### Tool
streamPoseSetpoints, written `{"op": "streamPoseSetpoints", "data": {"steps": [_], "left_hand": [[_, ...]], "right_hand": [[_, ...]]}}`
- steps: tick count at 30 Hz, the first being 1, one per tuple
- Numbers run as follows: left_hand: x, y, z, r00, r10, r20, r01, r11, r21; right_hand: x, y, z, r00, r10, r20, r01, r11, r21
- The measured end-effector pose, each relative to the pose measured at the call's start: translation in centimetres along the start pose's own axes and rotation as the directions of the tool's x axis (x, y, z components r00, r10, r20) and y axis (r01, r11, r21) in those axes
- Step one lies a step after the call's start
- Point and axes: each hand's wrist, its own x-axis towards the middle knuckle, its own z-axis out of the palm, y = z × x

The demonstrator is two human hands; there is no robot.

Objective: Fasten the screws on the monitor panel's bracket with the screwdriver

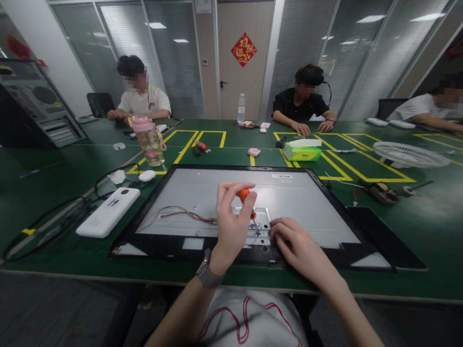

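A flat display panel (pixel 314 208) with a grey back and black frame lies in front of me. My left hand (pixel 230 222) is closed around the orange handle of a screwdriver (pixel 245 194); its shaft points down at a small metal bracket (pixel 265 216) on the panel. Whether the tip sits in a screw is too small to tell. At the bracket's right edge rests my right hand (pixel 302 248), fingers loosely bent and thumb apart, with nothing visible in them. Thin coloured wires (pixel 195 214) run left from the bracket, partly behind my left hand.
Left of the panel lie a white power bank (pixel 108 213) and a black cable (pixel 41 231); a pink-lidded bottle (pixel 149 141) stands beyond. A black slab (pixel 385 237) lies right. Farther back are a tissue pack (pixel 302 150) and a white round grille (pixel 411 155). Several people sit opposite.
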Motion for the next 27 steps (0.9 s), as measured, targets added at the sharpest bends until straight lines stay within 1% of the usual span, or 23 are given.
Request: {"op": "streamPoseSetpoints", "data": {"steps": [4,8,11,13,16,18,19,24,27], "left_hand": [[-0.06,0.05,0.03,0.999,-0.034,0.03,0.035,0.999,-0.032],[-0.27,-0.2,0.04,0.994,-0.095,0.049,0.1,0.988,-0.113],[-0.33,-0.36,0.03,0.993,-0.111,0.05,0.118,0.98,-0.163],[-0.28,-0.35,0.01,0.995,-0.088,0.05,0.094,0.984,-0.148],[-0.12,-0.17,-0.03,1.0,-0.011,0.017,0.011,0.999,-0.051],[-0.02,-0.05,-0.07,1.0,0.011,-0.009,-0.011,1.0,-0.007],[0.01,-0.02,-0.1,1.0,0.008,-0.013,-0.008,1.0,-0.003],[0.04,-0.1,-0.22,0.999,-0.031,0.037,0.033,0.997,-0.064],[0.0,-0.13,-0.15,0.999,-0.035,0.014,0.036,0.998,-0.047]], "right_hand": [[-0.04,-0.01,-0.01,1.0,0.003,0.006,-0.003,1.0,0.002],[-0.09,-0.03,-0.04,1.0,0.007,0.016,-0.007,1.0,0.0],[-0.13,0.04,-0.02,1.0,0.013,0.022,-0.013,1.0,0.003],[-0.14,0.12,0.02,1.0,0.015,0.025,-0.015,1.0,0.002],[-0.13,0.21,0.09,1.0,0.009,0.024,-0.009,1.0,0.007],[-0.11,0.25,0.11,1.0,0.004,0.021,-0.004,1.0,0.012],[-0.09,0.27,0.11,1.0,0.004,0.021,-0.004,1.0,0.013],[0.01,0.37,0.11,1.0,0.012,0.028,-0.012,1.0,0.017],[-0.03,0.35,0.1,0.999,0.018,0.03,-0.018,1.0,0.013]]}}
